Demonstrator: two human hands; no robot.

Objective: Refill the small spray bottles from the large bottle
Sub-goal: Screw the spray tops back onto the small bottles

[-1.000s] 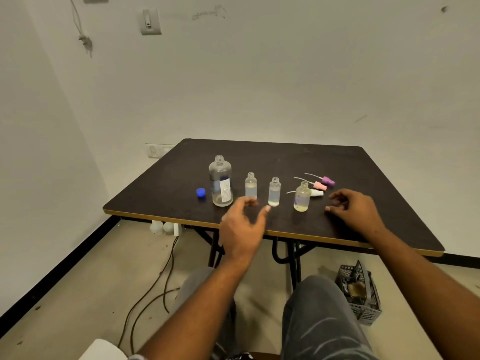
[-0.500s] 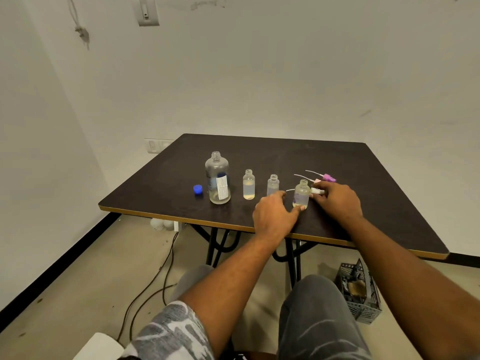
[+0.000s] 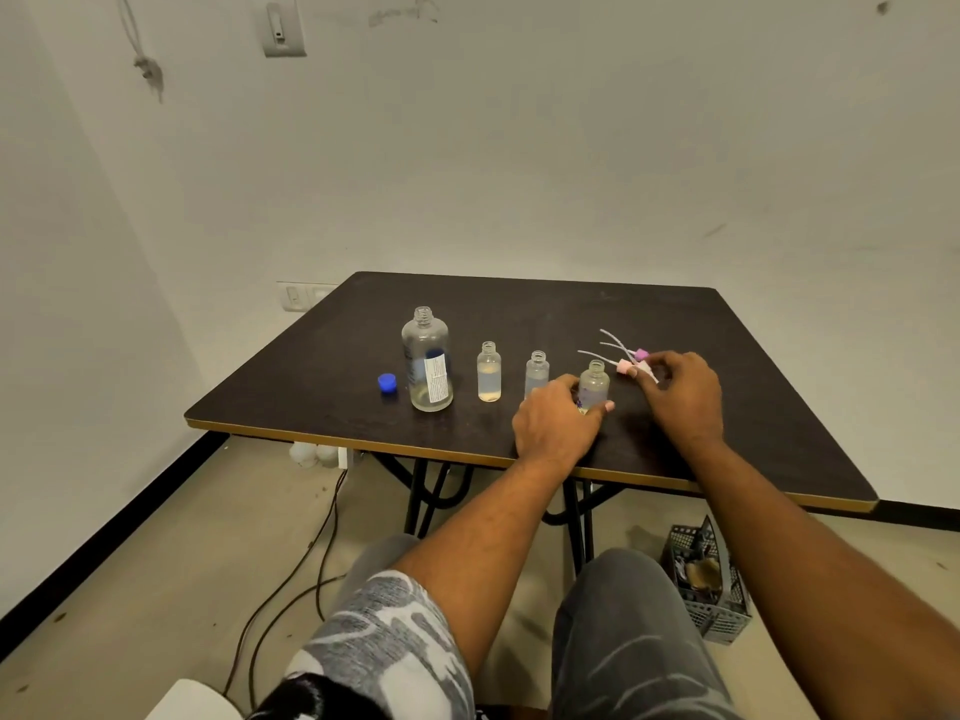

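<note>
Both hands busy
My left hand (image 3: 556,423) grasps the rightmost small spray bottle (image 3: 595,380) on the table (image 3: 519,314); my right hand (image 3: 681,394) pinches a white sprayer head (image 3: 642,368) just beside it.

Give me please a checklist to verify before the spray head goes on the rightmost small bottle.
1. Rightmost small bottle stands upright, held by the left grip: ok.
2. Its neck is open, with nothing over it: ok.
3. White spray head is pinched by the right grip: ok.
4. Spray head's tube is straight enough to enter the neck: cannot tell.
5. Fill level in that bottle, hidden behind fingers: cannot tell.
</note>
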